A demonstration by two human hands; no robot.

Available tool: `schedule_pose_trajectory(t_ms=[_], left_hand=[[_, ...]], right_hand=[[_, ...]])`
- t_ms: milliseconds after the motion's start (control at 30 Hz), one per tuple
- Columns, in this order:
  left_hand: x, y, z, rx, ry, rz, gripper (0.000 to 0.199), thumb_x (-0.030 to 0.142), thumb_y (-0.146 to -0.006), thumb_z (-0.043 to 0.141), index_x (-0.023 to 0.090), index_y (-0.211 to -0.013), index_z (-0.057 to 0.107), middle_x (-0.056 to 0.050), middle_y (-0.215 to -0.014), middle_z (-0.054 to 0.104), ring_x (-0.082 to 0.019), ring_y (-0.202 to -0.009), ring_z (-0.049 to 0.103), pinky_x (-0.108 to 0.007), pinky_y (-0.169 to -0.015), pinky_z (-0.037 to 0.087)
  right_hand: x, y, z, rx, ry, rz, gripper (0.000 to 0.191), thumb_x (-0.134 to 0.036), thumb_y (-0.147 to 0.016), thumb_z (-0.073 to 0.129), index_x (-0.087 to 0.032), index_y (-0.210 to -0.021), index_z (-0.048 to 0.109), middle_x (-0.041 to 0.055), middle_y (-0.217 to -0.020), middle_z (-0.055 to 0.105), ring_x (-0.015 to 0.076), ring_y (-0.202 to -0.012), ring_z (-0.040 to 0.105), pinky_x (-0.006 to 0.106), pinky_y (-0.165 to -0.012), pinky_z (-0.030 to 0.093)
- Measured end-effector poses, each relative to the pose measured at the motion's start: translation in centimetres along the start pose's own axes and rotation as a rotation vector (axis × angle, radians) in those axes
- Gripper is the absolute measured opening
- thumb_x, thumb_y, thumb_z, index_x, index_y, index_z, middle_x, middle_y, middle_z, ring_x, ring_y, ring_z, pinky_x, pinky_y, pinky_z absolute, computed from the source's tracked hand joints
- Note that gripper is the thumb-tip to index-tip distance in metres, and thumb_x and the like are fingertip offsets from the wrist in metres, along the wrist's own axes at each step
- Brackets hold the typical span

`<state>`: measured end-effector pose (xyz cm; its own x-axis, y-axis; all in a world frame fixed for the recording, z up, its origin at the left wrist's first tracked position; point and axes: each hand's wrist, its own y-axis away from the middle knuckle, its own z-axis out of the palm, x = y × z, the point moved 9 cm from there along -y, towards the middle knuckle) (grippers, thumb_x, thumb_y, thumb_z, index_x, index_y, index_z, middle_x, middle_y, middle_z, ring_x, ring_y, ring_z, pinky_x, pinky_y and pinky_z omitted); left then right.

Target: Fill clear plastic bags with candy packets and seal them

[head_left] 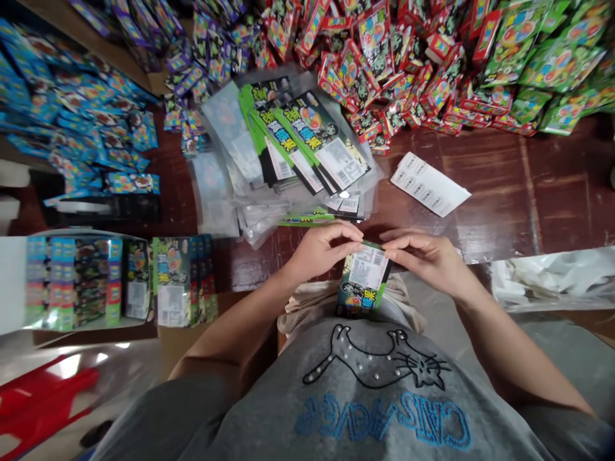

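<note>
A small printed candy pack [364,276], dark with green edges and a white barcode label, is held close to my body at the table's front edge. My left hand [327,246] pinches its upper left corner between thumb and fingers. At the upper right corner, my right hand [423,256] grips it the same way. Just beyond my hands lies a loose pile of clear plastic bags with printed cards [331,147]. To the right of that pile rests a white sheet of oval stickers [430,184].
Red candy boxes [355,70] heap up at the back, with green packets [562,64] at the right. Purple packs [211,51] and blue packets [100,115] fill the left. An open box of finished-looking packs [86,282] stands at left. White plastic [552,278] lies at right.
</note>
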<state>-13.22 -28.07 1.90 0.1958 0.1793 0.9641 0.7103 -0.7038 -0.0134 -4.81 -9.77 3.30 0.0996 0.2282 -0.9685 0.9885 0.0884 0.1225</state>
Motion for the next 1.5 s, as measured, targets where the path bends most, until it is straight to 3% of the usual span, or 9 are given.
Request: schedule_pose_trajectory(t_ms=[100, 200, 300, 500, 767, 933, 1167, 1367, 1500], left_hand=[[2.0, -0.3, 0.1, 0.006, -0.275, 0.087, 0.007, 0.028, -0.105, 0.073, 0.023, -0.107, 0.077, -0.006, -0.118, 0.079, -0.020, -0.112, 0.075, -0.039, -0.103, 0.060], [3.6, -1.1, 1.1, -0.009, -0.500, 0.168, 0.011, 0.025, -0.106, 0.070, 0.022, -0.116, 0.074, -0.008, -0.120, 0.075, -0.022, -0.115, 0.071, -0.041, -0.105, 0.060], [4.5, -2.3, 2.8, -0.053, -0.611, 0.258, 0.013, 0.026, -0.106, 0.070, 0.019, -0.116, 0.074, -0.009, -0.117, 0.073, -0.024, -0.112, 0.070, -0.043, -0.104, 0.061], [5.4, -4.7, 3.9, -0.027, -0.589, 0.301, 0.013, 0.026, -0.107, 0.069, 0.020, -0.118, 0.073, -0.009, -0.120, 0.073, -0.024, -0.114, 0.071, -0.044, -0.103, 0.061], [4.1, -11.4, 2.1, 0.163, -0.293, 0.094, 0.054, 0.022, -0.104, 0.072, 0.023, -0.154, 0.051, -0.011, -0.137, 0.075, -0.023, -0.117, 0.075, -0.040, -0.105, 0.060], [2.8, -13.3, 3.0, 0.166, -0.053, 0.023, 0.047, 0.012, -0.103, 0.066, 0.026, -0.147, 0.058, -0.002, -0.109, 0.082, -0.017, -0.103, 0.078, -0.033, -0.096, 0.060], [2.3, -13.4, 3.7, 0.156, 0.044, -0.071, 0.028, 0.022, -0.105, 0.069, 0.019, -0.134, 0.067, -0.002, -0.096, 0.082, -0.016, -0.086, 0.077, -0.030, -0.081, 0.059], [1.7, -13.9, 3.3, 0.198, -0.144, -0.085, 0.032, 0.021, -0.107, 0.065, 0.020, -0.139, 0.064, -0.005, -0.102, 0.083, -0.020, -0.095, 0.079, -0.036, -0.091, 0.061], [4.6, -11.8, 3.6, 0.189, -0.527, 0.096, 0.034, 0.024, -0.110, 0.061, 0.021, -0.144, 0.063, -0.013, -0.142, 0.074, -0.027, -0.130, 0.070, -0.048, -0.116, 0.053]], right_hand=[[-1.9, -0.4, -1.2, -0.043, 0.258, -0.173, 0.025, -0.048, -0.105, 0.071, -0.032, -0.119, 0.085, 0.0083, -0.142, 0.077, 0.0278, -0.135, 0.072, 0.052, -0.114, 0.060], [-2.7, -3.2, -5.5, 0.207, 0.575, -0.229, 0.041, -0.057, -0.103, 0.069, -0.027, -0.129, 0.080, 0.0150, -0.147, 0.071, 0.0356, -0.137, 0.067, 0.059, -0.117, 0.054], [-1.0, -7.5, -9.9, 0.448, 0.796, -0.085, 0.060, -0.070, -0.097, 0.071, -0.020, -0.129, 0.077, 0.0206, -0.134, 0.075, 0.0457, -0.131, 0.064, 0.069, -0.112, 0.048], [3.4, -13.0, -10.9, 0.279, 0.828, 0.132, 0.029, -0.054, -0.096, 0.076, -0.025, -0.096, 0.080, 0.0110, -0.105, 0.082, 0.0381, -0.109, 0.068, 0.057, -0.099, 0.047], [-1.0, -10.3, -9.7, 0.124, 0.678, -0.171, 0.055, -0.071, -0.107, 0.053, -0.024, -0.092, 0.078, 0.0071, -0.091, 0.081, 0.0275, -0.098, 0.068, 0.046, -0.096, 0.042], [-2.3, -8.7, -11.6, 0.191, 0.454, -0.253, 0.054, -0.071, -0.097, 0.072, -0.023, -0.121, 0.079, 0.0075, -0.104, 0.081, 0.0230, -0.093, 0.072, 0.038, -0.085, 0.053], [-3.1, -7.9, -12.4, 0.366, 0.563, -0.367, 0.034, -0.060, -0.100, 0.075, -0.028, -0.095, 0.084, 0.0036, -0.091, 0.080, 0.0228, -0.087, 0.072, 0.041, -0.086, 0.053], [-3.5, -7.0, -12.9, 0.436, 0.397, -0.371, 0.025, -0.054, -0.097, 0.080, -0.030, -0.090, 0.083, 0.0013, -0.088, 0.080, 0.0212, -0.082, 0.073, 0.042, -0.086, 0.056], [-2.9, -5.8, -14.7, 0.484, 0.101, -0.324, 0.020, -0.046, -0.093, 0.087, -0.033, -0.106, 0.081, 0.0001, -0.093, 0.076, 0.0193, -0.083, 0.071, 0.038, -0.079, 0.059]])
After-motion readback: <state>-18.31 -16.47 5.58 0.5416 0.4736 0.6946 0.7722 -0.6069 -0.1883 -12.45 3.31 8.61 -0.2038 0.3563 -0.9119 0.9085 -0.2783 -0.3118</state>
